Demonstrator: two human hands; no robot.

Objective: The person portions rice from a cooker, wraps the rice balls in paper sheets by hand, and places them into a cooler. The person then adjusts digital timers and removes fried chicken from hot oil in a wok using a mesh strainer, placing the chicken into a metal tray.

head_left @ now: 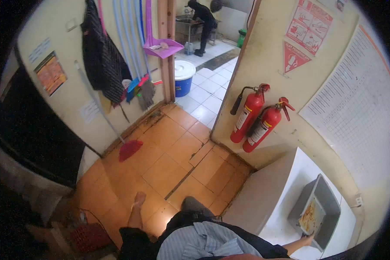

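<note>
My right hand [307, 241] is at the near rim of a grey plastic tub [295, 212], its fingers closed over the edge. The tub rests on a white cabinet top [276, 223], and in its bottom lie brownish-yellow scraps or stains [310, 216] that I cannot make out exactly. Over the orange tiled floor [164, 171] hangs my left hand [139, 198], away from my body. Its fingers look curled in, and nothing shows in them.
Two red fire extinguishers [249, 113] hang on the wall beside the doorway. A red broom [131, 149] leans at the left wall, near hanging mops and a purple dustpan [164, 47]. Beyond the door stand a blue bucket [183, 84] and a person [203, 21] bending at a sink.
</note>
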